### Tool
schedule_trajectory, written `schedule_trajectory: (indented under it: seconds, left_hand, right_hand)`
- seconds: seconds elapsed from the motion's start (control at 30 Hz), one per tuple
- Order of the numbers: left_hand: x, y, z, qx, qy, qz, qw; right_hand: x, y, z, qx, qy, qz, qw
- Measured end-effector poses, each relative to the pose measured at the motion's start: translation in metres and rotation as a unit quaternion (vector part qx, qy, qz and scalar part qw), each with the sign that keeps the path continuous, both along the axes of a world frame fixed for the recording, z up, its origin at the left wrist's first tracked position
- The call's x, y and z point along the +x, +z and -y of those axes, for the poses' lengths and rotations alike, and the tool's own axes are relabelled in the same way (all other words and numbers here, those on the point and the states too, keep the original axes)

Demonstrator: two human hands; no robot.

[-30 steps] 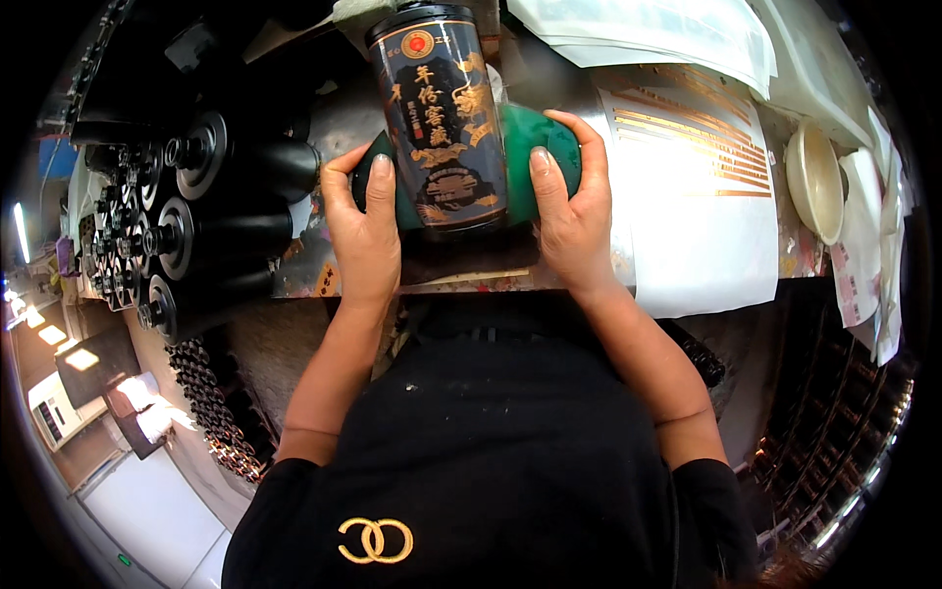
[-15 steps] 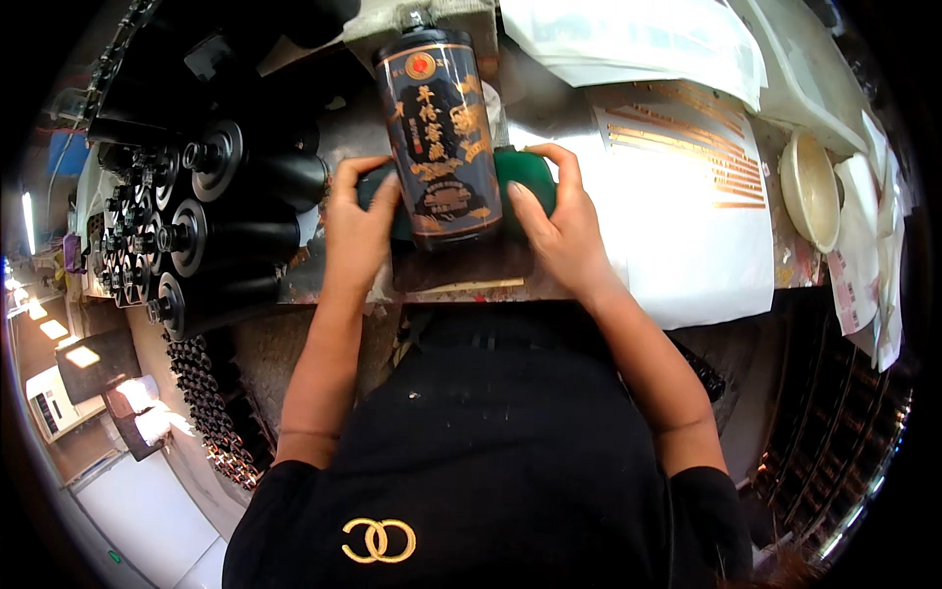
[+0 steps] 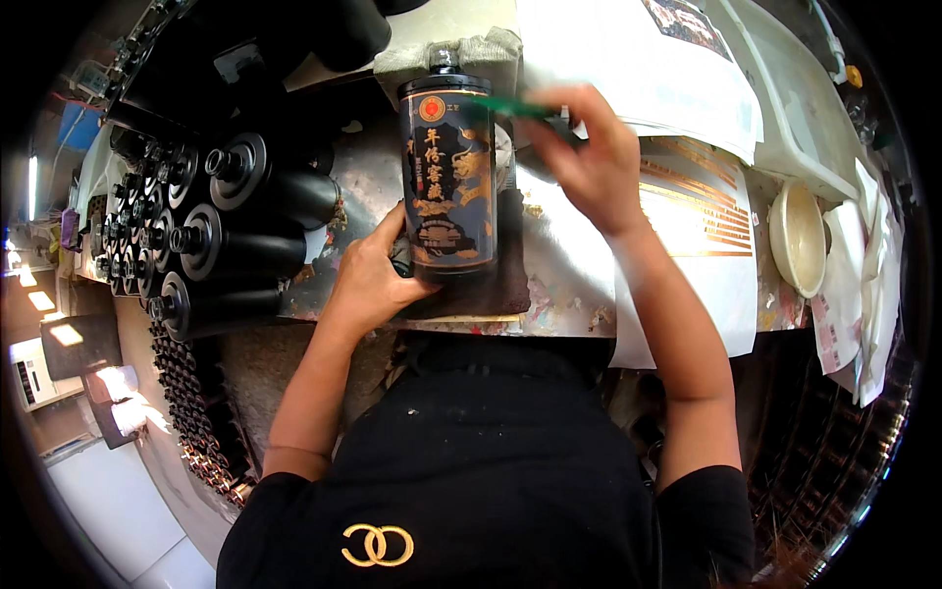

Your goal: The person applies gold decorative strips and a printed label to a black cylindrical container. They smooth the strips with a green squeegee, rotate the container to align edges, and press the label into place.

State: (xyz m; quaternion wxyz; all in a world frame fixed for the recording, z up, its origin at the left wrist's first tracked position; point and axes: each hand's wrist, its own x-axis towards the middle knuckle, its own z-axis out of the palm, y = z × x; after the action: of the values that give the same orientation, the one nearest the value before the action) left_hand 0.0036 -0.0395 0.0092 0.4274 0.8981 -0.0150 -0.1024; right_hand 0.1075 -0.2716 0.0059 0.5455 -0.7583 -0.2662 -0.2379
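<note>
A black bottle (image 3: 449, 177) with gold and orange decoration lies on its back on the work table, its neck pointing away from me. My left hand (image 3: 371, 278) grips its lower left side, thumb at the base and the other fingers partly hidden behind it. A small dark piece shows by that hand, too covered to name. Pinched in my right hand (image 3: 594, 147), and smeared by motion, is a thin green scraper (image 3: 510, 106). Its edge meets the bottle's upper right front, just under the shoulder. A grey cloth pad (image 3: 498, 51) lies around the bottle's neck.
Several plain black bottles (image 3: 245, 240) lie stacked at the left. Sheets with gold strips (image 3: 697, 211) and white paper (image 3: 599, 59) cover the table's right side. A cream bowl (image 3: 797, 240) stands by a pale plastic tray (image 3: 775, 93). The table's front edge (image 3: 579, 324) runs before me.
My right hand has moved up and away from the bottle's right side, carrying the green scraper to its upper front. My left hand has shifted down to the bottle's lower left.
</note>
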Motion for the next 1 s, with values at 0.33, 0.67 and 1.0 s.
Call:
schedule_trajectory:
  seconds: [0.33,0.67,1.0]
  left_hand:
    - [0.009,-0.011,-0.018,-0.041,-0.047,-0.051,0.997]
    - [0.013,-0.018,-0.025,-0.091,-0.059,-0.091,0.990]
    - [0.013,-0.016,-0.025,-0.067,-0.055,-0.091,0.992]
  right_hand:
    - [-0.014,-0.002,-0.006,0.020,0.058,-0.113,0.992]
    - [-0.064,0.001,0.001,-0.066,0.193,-0.044,0.978]
    - [-0.038,0.004,-0.029,0.192,-0.027,-0.240,0.951]
